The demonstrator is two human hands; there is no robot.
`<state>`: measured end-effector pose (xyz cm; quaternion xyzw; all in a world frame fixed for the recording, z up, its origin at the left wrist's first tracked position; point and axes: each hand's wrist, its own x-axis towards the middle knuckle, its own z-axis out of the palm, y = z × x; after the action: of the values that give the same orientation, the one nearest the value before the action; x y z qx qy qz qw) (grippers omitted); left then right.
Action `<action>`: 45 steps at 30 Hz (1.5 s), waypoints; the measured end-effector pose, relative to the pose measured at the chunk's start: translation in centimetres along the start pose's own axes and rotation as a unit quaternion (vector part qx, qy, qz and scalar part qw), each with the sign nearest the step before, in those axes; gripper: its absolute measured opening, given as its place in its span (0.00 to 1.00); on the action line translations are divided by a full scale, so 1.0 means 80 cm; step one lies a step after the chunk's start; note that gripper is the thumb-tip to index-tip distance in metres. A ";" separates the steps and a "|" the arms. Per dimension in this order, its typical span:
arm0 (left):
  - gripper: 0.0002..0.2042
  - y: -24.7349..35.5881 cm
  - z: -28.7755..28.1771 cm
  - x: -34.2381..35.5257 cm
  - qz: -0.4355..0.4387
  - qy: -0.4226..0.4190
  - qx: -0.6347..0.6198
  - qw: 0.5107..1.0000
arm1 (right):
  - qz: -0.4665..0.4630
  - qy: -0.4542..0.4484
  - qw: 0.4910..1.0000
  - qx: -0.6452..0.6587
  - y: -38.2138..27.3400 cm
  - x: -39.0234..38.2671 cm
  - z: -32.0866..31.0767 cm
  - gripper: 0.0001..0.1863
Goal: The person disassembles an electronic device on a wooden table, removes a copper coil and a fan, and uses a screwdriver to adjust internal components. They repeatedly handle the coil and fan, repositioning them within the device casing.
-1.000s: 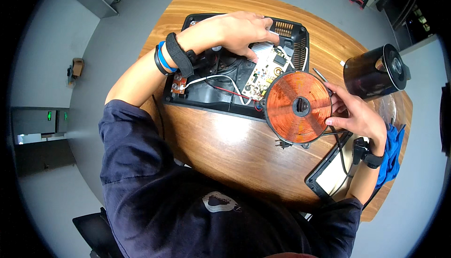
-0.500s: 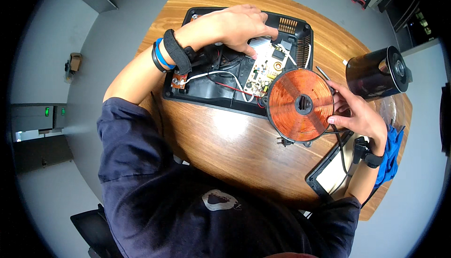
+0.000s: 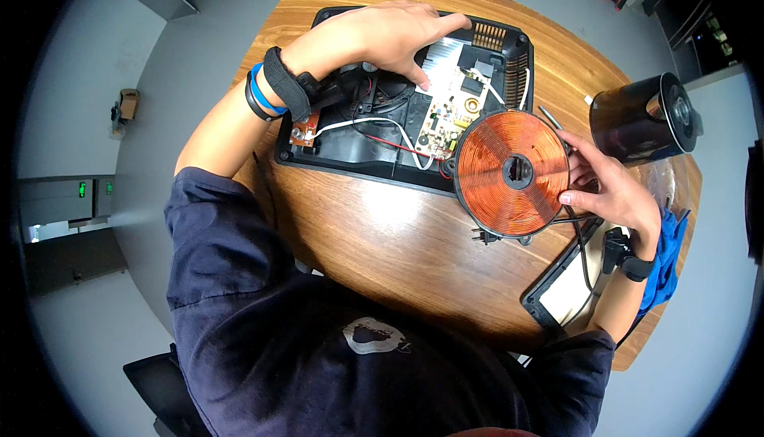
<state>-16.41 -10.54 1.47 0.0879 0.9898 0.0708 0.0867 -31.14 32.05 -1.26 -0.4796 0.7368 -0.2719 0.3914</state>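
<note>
The copper coil (image 3: 513,172) overlaps the near right corner of the black housing (image 3: 370,160); from here I can't tell whether it rests there or is held up. Take it as the dial's centre, twelve pointing away from the person. The right hand (image 3: 614,186) grips its rim at three o'clock, thumb in front, fingers mostly tucked from sight. Just beside them a thin dark rod (image 3: 549,117) pokes out near one; held or not, I can't say.

Toward ten sits the circuit board (image 3: 447,122), its near end close by the coil. That corner would worry me: if the coil slips from such a one-sided hold, its weight could tug a wire loose or knock the small parts. The red wire (image 3: 394,146) and white wire (image 3: 386,121) run slack past nine and could snag. Near eleven the left hand (image 3: 398,35) is spread, thumb at the heat sink (image 3: 444,56); careless pressure might shift it.

A plug (image 3: 485,236) shows at seven, the cream-faced panel (image 3: 561,284) at five, a blue cloth (image 3: 668,258) at four, the black cylinder (image 3: 637,122) at two.
</note>
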 end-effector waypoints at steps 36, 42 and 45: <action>0.45 0.134 -0.009 -0.095 0.169 -0.038 -0.030 0.984 | 0.105 0.086 0.975 -0.176 -0.033 -0.074 -0.020 0.15; 0.30 0.176 0.005 -0.093 0.209 -0.044 0.004 0.977 | 0.163 0.281 0.919 -0.222 0.009 -0.135 -0.029 0.13; 0.28 0.181 0.008 -0.088 0.189 -0.043 0.009 0.981 | 0.142 0.397 0.864 -0.275 0.060 -0.142 -0.040 0.14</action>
<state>-7.16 2.33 4.22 0.2772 0.9513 0.0737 0.1132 -33.54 44.49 0.33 -0.3096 0.9348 -0.1671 -0.0482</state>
